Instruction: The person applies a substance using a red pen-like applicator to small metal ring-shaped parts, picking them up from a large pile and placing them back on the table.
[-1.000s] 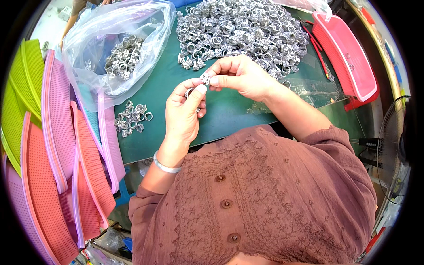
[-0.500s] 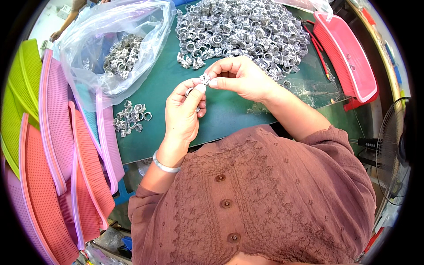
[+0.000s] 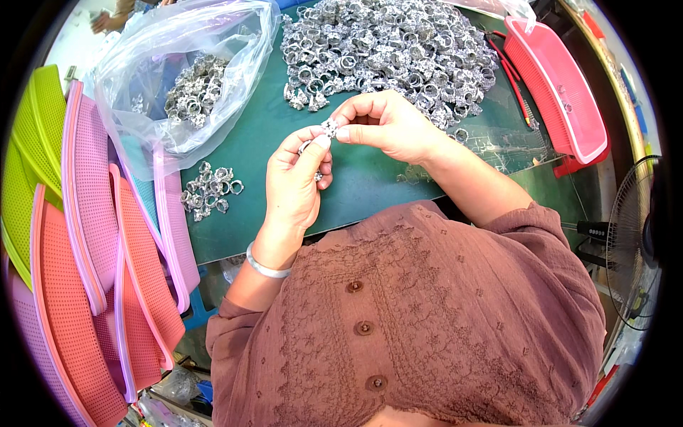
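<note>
Between my two hands, over the near side of the green table, is a silvery ring [image 3: 329, 128] with a knobbly, flower-like head. My left hand [image 3: 297, 167] pinches it between thumb and forefinger, and more silvery rings show among its curled lower fingers. From the other side, the thumb and forefinger of my right hand [image 3: 388, 127] are closed on the same ring. Beyond my hands lies a large heap of silvery rings [image 3: 388, 53]. A small cluster of rings [image 3: 210, 188] sits on the table to the left of my left hand.
A clear plastic bag [image 3: 242, 121] with rings inside lies at the far left. Stacked perforated baskets [image 3: 85, 206] crowd the left edge. To the right are red-handled pliers [image 3: 514, 82], a pink basket [image 3: 551, 92] and a fan [image 3: 629, 235]. Another person's hand [image 3: 107, 23] shows far left.
Both my hands stay nearly still, pinching the ring. At the far upper left, the other person's hand has moved up and to the right.
</note>
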Motion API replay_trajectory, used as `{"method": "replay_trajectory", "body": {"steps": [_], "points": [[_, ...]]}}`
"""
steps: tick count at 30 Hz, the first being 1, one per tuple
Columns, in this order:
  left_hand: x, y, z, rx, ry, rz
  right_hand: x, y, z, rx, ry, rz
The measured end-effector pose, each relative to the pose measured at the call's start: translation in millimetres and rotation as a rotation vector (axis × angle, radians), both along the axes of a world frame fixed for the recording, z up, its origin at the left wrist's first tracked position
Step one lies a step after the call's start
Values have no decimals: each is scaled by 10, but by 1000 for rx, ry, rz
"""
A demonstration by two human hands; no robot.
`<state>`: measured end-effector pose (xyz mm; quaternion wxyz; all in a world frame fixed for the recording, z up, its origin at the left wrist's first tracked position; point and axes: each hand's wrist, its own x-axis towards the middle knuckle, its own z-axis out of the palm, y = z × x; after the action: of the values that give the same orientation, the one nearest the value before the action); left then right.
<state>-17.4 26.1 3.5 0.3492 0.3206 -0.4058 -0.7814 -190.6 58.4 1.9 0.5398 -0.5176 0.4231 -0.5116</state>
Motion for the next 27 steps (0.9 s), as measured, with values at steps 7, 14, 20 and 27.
{"method": "replay_trajectory", "body": {"steps": [7, 14, 20, 27], "points": [[4, 2, 1, 4, -1, -3, 0, 7, 0, -8, -11, 1], [10, 7, -2, 2, 5, -3, 6, 11, -10, -28, -16, -3], [12, 8, -3, 6, 21, -9, 8, 12, -10, -40, -30, 0], [-41, 20, -6, -18, -17, -2, 0, 51, -4, -29, -37, 4]]}}
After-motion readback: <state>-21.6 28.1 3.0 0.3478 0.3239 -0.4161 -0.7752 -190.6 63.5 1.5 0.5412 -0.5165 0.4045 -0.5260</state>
